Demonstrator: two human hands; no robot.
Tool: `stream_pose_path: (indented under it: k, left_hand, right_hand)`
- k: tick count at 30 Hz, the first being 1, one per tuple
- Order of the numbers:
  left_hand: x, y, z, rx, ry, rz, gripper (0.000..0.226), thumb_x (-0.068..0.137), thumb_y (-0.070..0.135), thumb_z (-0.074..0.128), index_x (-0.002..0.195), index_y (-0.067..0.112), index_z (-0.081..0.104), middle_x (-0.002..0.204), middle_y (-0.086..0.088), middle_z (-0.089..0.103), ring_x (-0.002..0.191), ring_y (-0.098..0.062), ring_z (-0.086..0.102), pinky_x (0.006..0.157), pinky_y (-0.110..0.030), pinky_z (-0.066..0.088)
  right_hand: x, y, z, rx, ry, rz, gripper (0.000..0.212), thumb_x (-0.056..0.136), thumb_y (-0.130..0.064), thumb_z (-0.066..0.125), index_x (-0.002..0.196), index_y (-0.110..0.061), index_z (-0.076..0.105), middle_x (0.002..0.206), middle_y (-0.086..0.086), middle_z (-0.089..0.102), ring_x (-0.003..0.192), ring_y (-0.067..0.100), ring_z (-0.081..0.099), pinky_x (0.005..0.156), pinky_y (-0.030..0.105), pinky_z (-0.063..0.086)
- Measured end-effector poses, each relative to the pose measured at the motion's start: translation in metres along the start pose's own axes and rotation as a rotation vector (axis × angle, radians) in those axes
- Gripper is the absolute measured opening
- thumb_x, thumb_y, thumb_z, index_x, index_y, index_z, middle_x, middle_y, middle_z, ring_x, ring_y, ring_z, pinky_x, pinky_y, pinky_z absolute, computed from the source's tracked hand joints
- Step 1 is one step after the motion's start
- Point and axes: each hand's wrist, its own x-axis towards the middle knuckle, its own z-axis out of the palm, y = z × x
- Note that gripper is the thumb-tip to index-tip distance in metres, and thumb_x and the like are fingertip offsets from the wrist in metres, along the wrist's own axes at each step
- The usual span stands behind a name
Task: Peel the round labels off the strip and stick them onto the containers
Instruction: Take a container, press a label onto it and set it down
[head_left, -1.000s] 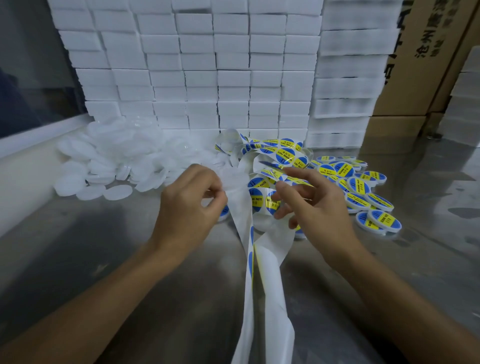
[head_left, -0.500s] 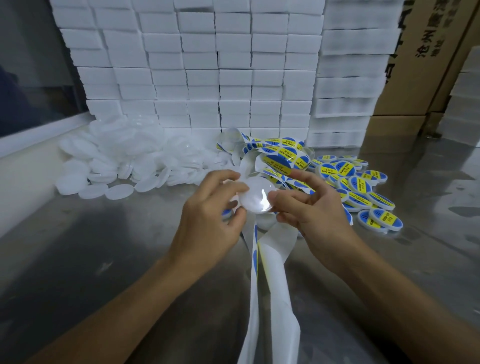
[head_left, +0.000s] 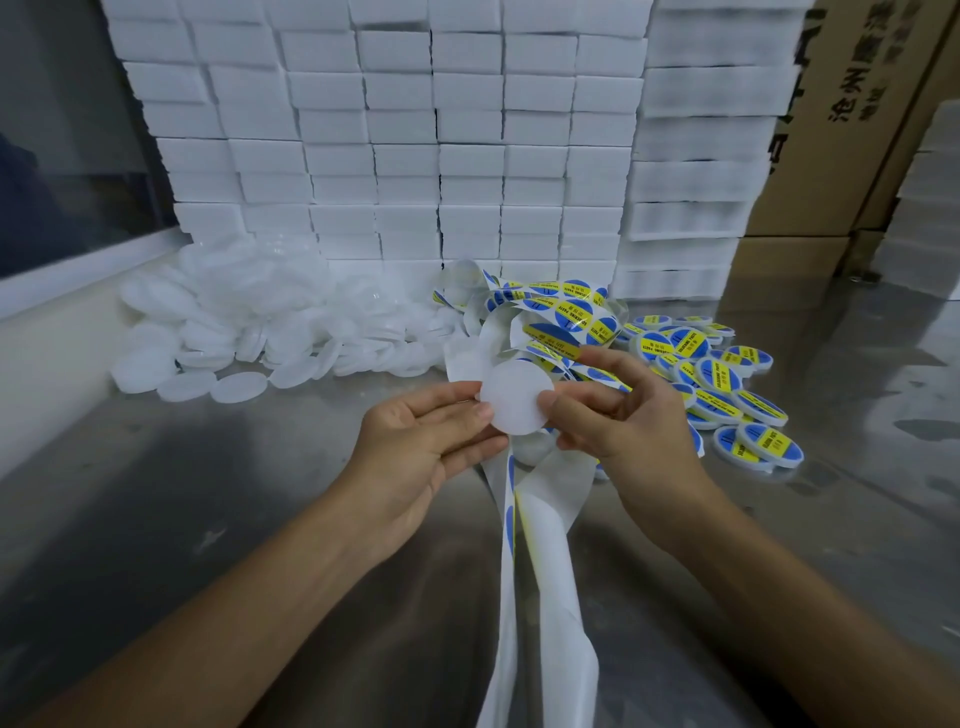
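Head view, near to far. Closest to us the spent backing strip (head_left: 540, 597) trails down off the desk (head_left: 208, 519) edge, bare of labels, out of our way. Above it our left hand (head_left: 415, 457) and right hand (head_left: 623, 426) meet over one blank round container (head_left: 514, 397), held up off the desk. Left fingers (head_left: 457, 405) lie fairly straight, tips pressed to the disc's left rim; right thumb and fingers pinch its right rim. We judge both hands steady it so a label goes on centred. Whether a label is already on the hidden face, we cannot tell. Just behind, the live strip of round labels (head_left: 561, 322) coils within reach of the right hand. Right of it sit the labelled containers (head_left: 727, 384), laid flat together as done work. To the left the heap of blank containers (head_left: 249, 322) waits. Farthest back, stacked white boxes (head_left: 441, 156) and a cardboard carton (head_left: 841, 130).
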Motion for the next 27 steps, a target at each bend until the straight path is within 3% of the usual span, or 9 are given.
stream_pose_path:
  k: [3,7,10,14,19,27]
  left_hand:
    - [0.000,0.001,0.000,-0.011,-0.008,-0.008,0.044,0.058,0.004,0.074,0.100,-0.005,0.066,0.089,-0.019,0.074,0.081,-0.027,0.073,0.066,-0.029,0.059]
    - [0.002,0.001,-0.003,-0.036,0.024,0.003,0.038,0.058,0.001,0.073,0.095,-0.004,0.067,0.084,-0.017,0.074,0.079,-0.025,0.074,0.066,-0.029,0.059]
    - [0.004,0.000,-0.006,-0.046,0.055,0.003,0.037,0.057,0.001,0.073,0.093,-0.004,0.068,0.082,-0.016,0.074,0.077,-0.025,0.074,0.064,-0.028,0.059]
    - [0.004,-0.002,-0.007,-0.052,0.059,0.014,0.039,0.056,0.002,0.074,0.093,-0.003,0.068,0.081,-0.016,0.074,0.076,-0.024,0.074,0.064,-0.028,0.059]
    - [0.005,-0.003,-0.008,-0.054,0.062,0.018,0.044,0.056,0.003,0.075,0.098,-0.004,0.067,0.084,-0.017,0.074,0.080,-0.025,0.074,0.065,-0.028,0.058]
    - [0.004,-0.003,-0.005,-0.046,0.052,0.022,0.026,0.055,0.002,0.075,0.081,0.001,0.072,0.086,-0.021,0.074,0.080,-0.028,0.074,0.063,-0.029,0.059]
  right_hand:
    - [-0.001,0.003,0.001,-0.058,0.018,-0.040,0.035,0.080,-0.006,0.077,0.108,-0.020,0.062,0.083,0.001,0.077,0.067,0.012,0.071,0.053,0.023,0.053]
    - [0.002,0.004,-0.004,-0.330,0.144,-0.262,0.024,0.081,-0.018,0.077,0.104,-0.023,0.071,0.109,-0.006,0.066,0.077,0.008,0.071,0.060,0.024,0.056]
    - [0.006,-0.001,-0.013,-0.453,0.215,-0.429,0.012,0.084,-0.013,0.074,0.089,-0.024,0.072,0.097,0.002,0.069,0.076,0.000,0.066,0.064,0.017,0.053]
    - [0.008,-0.006,-0.015,-0.231,0.202,-0.282,0.011,0.084,-0.012,0.074,0.084,-0.023,0.074,0.068,-0.007,0.072,0.060,0.003,0.064,0.060,0.016,0.051]
    - [0.006,-0.007,-0.012,-0.065,0.102,-0.084,0.012,0.080,-0.010,0.075,0.089,-0.018,0.074,0.071,-0.002,0.075,0.057,0.003,0.064,0.058,0.015,0.052]
    - [0.001,-0.002,-0.004,-0.154,-0.033,-0.111,0.021,0.078,-0.003,0.077,0.095,-0.017,0.074,0.078,0.009,0.075,0.066,0.006,0.067,0.062,0.015,0.052]
